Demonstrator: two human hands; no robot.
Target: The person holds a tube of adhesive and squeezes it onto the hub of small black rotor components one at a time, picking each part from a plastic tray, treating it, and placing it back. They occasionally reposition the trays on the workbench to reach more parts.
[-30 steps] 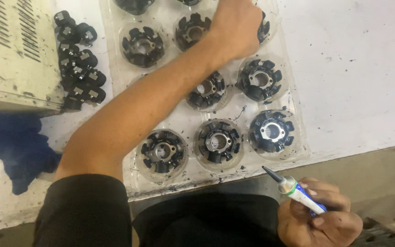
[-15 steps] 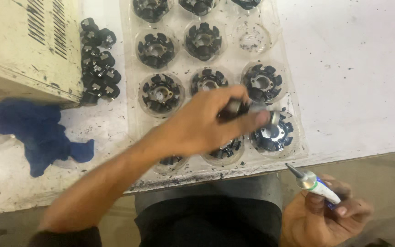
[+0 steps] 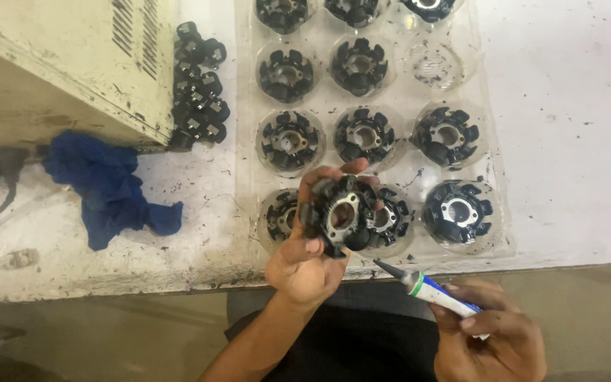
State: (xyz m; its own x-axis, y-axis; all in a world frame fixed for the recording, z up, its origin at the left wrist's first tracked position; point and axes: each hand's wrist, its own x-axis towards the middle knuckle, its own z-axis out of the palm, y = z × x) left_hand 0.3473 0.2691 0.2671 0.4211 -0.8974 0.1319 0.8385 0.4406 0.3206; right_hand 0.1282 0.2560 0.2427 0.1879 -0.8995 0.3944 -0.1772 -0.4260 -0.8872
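My left hand (image 3: 305,258) holds a black round toothed part (image 3: 341,212) with a metal centre, lifted above the near edge of a clear plastic tray (image 3: 397,159). The tray's round pockets hold several more of the same black parts (image 3: 363,134); one pocket (image 3: 433,65) at the upper right is empty. My right hand (image 3: 486,339) grips a small white and blue tube (image 3: 433,291) with a dark pointed nozzle. The nozzle tip sits just below and right of the held part, not touching it.
A cream metal box (image 3: 65,64) with vent slots stands at the left. A pile of small black pieces (image 3: 196,85) lies beside it, and a blue cloth (image 3: 107,187) lies in front. The white tabletop (image 3: 567,127) is scuffed, with its edge near me.
My left hand has pulled back from the far tray pockets toward me with one black part in it. The right hand with the tube has stayed low at the right.
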